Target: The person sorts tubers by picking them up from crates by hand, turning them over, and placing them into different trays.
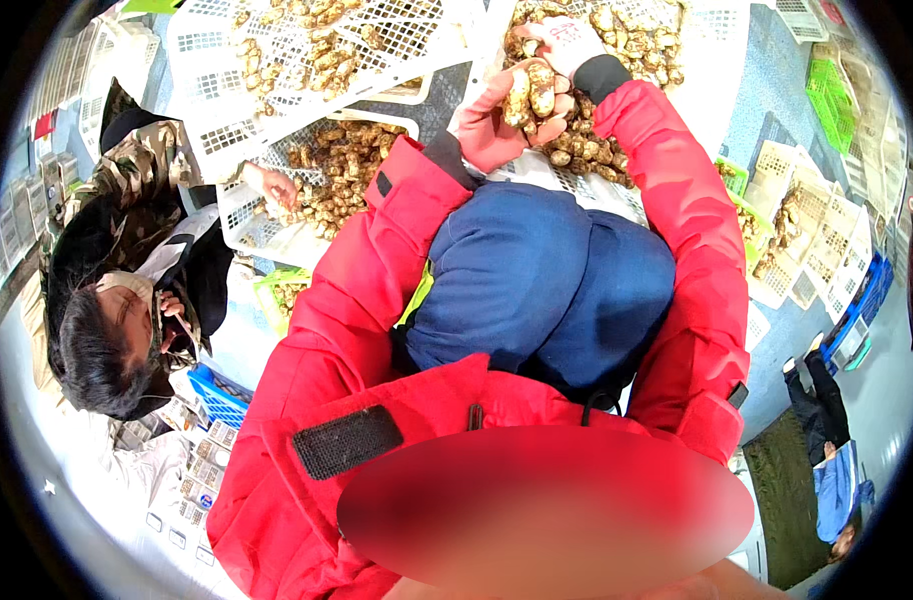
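My left hand (494, 124), in a pink-palmed glove, is turned palm up and cradles a few mottled cream-and-brown pieces (530, 94). They look like mushrooms or tubers; I cannot tell which. Just beyond it is my right hand (569, 43), in a glove with a pale, printed back. Its fingers bend down at a brown piece on the pile, and whether they grip it is unclear. Both hands are over a white perforated plastic crate (715, 71). More of the same pieces (640, 41) lie there beyond my hands, and others (588, 154) lie nearer my knees.
To the left, a person in a camouflage jacket (138, 169) reaches one bare hand (273, 187) into another white crate (239, 217) of pieces. A white perforated tray (224, 90) overlaps that crate's far side. Green baskets (831, 105) and pale crates (839, 232) stand right.
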Tool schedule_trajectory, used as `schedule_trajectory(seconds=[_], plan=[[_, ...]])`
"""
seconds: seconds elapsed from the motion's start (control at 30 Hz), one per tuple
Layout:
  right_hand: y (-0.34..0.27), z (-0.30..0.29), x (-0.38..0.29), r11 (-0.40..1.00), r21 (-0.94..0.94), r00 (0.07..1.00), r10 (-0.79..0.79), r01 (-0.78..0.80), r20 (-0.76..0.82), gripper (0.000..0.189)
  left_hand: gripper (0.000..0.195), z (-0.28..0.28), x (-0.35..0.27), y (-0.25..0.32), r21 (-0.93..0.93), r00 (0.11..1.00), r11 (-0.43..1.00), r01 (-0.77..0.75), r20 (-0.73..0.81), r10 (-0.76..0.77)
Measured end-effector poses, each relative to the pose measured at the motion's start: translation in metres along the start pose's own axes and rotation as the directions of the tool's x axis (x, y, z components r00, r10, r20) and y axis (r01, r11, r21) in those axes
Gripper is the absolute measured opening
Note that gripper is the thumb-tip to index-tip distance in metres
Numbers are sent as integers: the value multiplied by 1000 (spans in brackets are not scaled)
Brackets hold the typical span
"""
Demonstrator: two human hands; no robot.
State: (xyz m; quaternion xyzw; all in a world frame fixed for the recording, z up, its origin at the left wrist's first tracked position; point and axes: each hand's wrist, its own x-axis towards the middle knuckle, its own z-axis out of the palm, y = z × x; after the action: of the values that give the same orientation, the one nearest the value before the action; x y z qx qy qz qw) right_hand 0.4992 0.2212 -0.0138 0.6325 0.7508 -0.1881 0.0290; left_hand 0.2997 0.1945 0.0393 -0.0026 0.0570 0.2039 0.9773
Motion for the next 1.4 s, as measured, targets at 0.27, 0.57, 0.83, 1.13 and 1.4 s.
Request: schedule_trajectory(seconds=[0.27, 0.57, 0.83, 1.13, 1.4], plan=[[27, -27, -87, -229, 907, 818, 547, 353, -180, 41, 42, 3, -3, -2, -160, 993, 984, -80, -95, 66], [-33, -76, -88, 686, 724, 920, 330, -79, -213, 43, 45, 1, -4, 2, -206, 999, 978, -13, -42, 4], [96, 19, -21, 830, -134, 811, 473, -541, -344, 35, 51, 11, -19, 19, -138, 1000, 990, -27, -2, 27], [42, -43, -76, -234, 950, 887, 455, 206, -80, 40, 45, -49, -223, 108, 577, 547, 785, 225, -742, 388], [5, -57, -97, -615, 750, 966, 217, 245, -138, 30, 37, 35, -123, 83, 781, 793, 599, 176, -473, 383]])
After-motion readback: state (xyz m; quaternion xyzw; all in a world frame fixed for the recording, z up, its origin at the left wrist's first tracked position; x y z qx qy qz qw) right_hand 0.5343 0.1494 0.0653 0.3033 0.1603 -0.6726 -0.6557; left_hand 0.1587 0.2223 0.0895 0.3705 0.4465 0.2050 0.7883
